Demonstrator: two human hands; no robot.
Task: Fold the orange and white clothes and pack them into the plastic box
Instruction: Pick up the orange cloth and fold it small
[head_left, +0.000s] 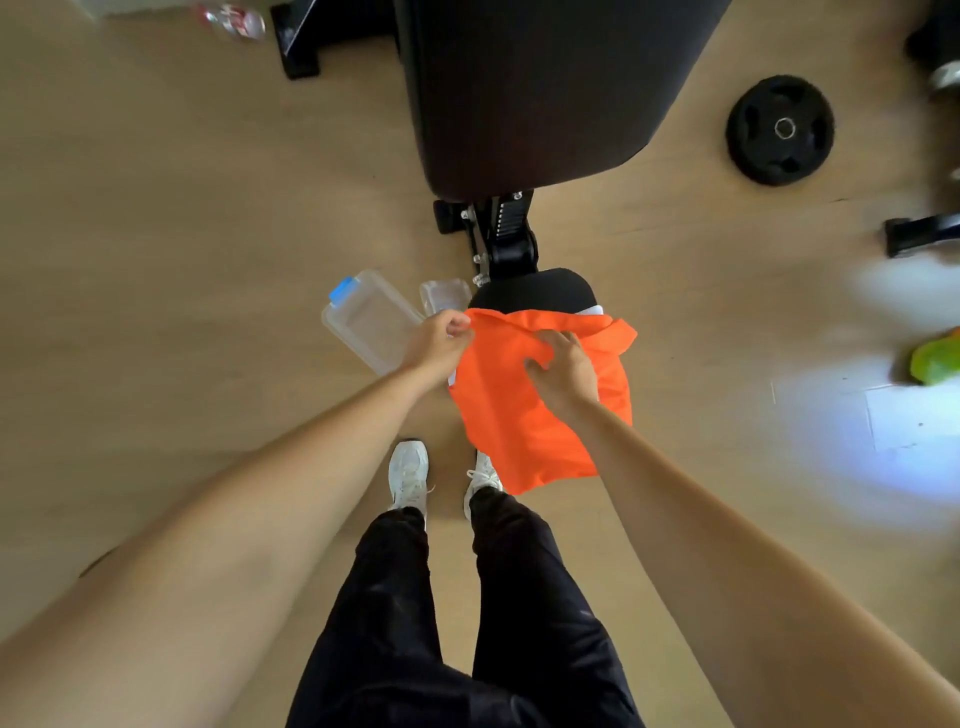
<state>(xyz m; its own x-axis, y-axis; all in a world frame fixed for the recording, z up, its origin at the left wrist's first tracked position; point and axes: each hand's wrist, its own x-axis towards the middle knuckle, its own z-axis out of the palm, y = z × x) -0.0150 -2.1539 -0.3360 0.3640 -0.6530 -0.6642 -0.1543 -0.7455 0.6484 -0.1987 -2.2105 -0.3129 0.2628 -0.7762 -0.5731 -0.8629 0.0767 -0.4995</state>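
Head view: orange garment (524, 415) held up, top edge over the black padded worktop (535, 291), the rest hanging. Left hand (441, 340) pinches the top corner; right hand (563, 371) grips bunched cloth mid-panel. White cloth (589, 310) peeks out behind. Plastic box (371, 325) on the floor (208, 260), just left. Judgement: lay it flat, square the edges, then fold to box size

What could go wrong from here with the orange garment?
1. The right hand bunches the orange garment mid-panel while the left hand pinches a top corner, so the fold may come out skewed.
2. Its lower edge hangs past the bench seat near the right shoe and could drag on the floor.
3. A white cloth peeks out underneath and may get pulled along.
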